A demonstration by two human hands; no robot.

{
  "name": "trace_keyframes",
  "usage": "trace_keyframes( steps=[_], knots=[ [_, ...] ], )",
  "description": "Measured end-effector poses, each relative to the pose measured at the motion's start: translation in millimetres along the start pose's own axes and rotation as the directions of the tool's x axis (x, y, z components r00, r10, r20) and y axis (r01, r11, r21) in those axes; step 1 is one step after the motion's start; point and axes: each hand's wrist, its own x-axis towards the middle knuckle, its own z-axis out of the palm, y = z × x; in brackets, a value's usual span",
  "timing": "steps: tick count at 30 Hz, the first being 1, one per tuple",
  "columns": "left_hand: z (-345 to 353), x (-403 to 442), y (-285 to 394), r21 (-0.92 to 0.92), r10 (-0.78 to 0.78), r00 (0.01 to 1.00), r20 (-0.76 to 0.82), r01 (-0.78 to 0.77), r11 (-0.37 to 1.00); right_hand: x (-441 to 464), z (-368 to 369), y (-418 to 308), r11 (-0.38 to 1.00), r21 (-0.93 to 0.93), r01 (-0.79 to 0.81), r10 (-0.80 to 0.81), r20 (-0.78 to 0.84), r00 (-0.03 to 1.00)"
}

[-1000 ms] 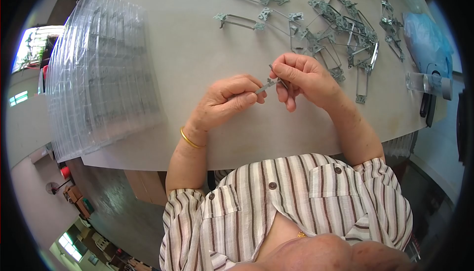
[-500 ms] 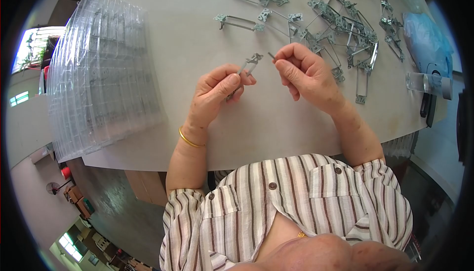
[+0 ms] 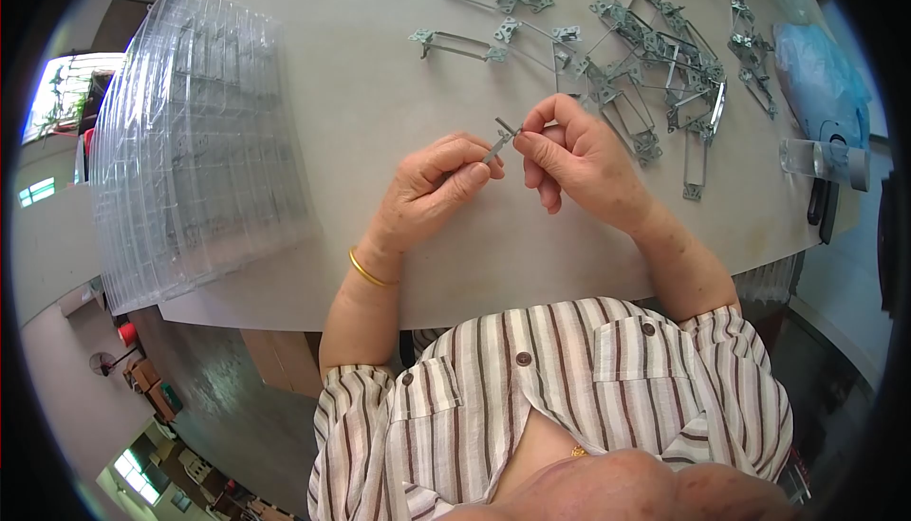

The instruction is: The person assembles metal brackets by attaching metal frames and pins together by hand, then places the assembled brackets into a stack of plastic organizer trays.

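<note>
Over the pale table, my left hand [image 3: 432, 184] is closed on a small metal bracket [image 3: 495, 149], whose free end points up and to the right. My right hand [image 3: 579, 156] pinches a thin dark pin [image 3: 507, 126] between thumb and forefinger, right at the bracket's end. The two hands are close together but apart. Whether the pin sits in the bracket I cannot tell, as the fingertips partly cover it. Beyond the hands lies a loose pile of metal bracket assemblies [image 3: 664, 46], with one separate assembly [image 3: 460, 46] to its left.
A tall stack of clear plastic trays [image 3: 199, 141] stands on the left of the table [image 3: 370, 75]. At the right edge are a blue plastic bag [image 3: 821, 84], a clear cup [image 3: 826, 160] lying on its side and a black object [image 3: 818, 206].
Half a second ago the bracket was tilted up in my left hand, away from the pin. Now my left hand has turned it and both hands have come together, bringing bracket and pin close.
</note>
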Motion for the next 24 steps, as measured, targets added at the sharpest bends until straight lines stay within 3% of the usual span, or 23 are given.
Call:
trace_keyframes(
  steps=[6, 9, 12, 14, 17, 20, 24],
  knots=[
    [-1.2, 0.1, -0.4, 0.009, 0.02, 1.0, -0.004, -0.02, 1.0, 2.3, -1.3, 0.1, 0.999, 0.044, 0.024, -0.025, 0.026, 0.999],
    [-4.5, -1.7, 2.9, -0.181, -0.08, 0.996, -0.043, 0.071, 0.981, 0.5, -3.7, -6.6, 1.0, -0.011, 0.024, -0.023, 0.08, 0.997],
    [-8.6, -2.6, -4.1, -0.253, -0.062, 0.991, -0.119, 0.03, 0.967, 1.9, -7.1, -6.6, 0.998, -0.065, 0.016, -0.01, 0.097, 0.995],
    [-9.0, -2.8, -1.5, -0.212, -0.069, 0.987, -0.145, 0.037, 0.977, 4.4, -13.2, -3.8, 0.994, -0.113, 0.01, 0.001, 0.099, 0.995],
    [-3.4, -2.7, -1.8, -0.118, -0.062, 0.985, -0.163, 0.043, 0.992, 8.3, -15.2, 8.8, 0.973, -0.085, 0.217, -0.218, -0.008, 0.976],
    [0.0, -2.5, 2.5, 0.027, -0.08, 0.989, -0.123, 0.083, 0.996, 11.8, -10.2, 12.9, 0.914, 0.156, 0.375, -0.381, 0.008, 0.925],
    [5.0, -1.3, 6.9, 0.127, -0.08, 0.989, -0.123, 0.095, 0.987, 11.6, -8.4, 16.0, 0.926, 0.142, 0.35, -0.361, 0.053, 0.931]
  ],
)
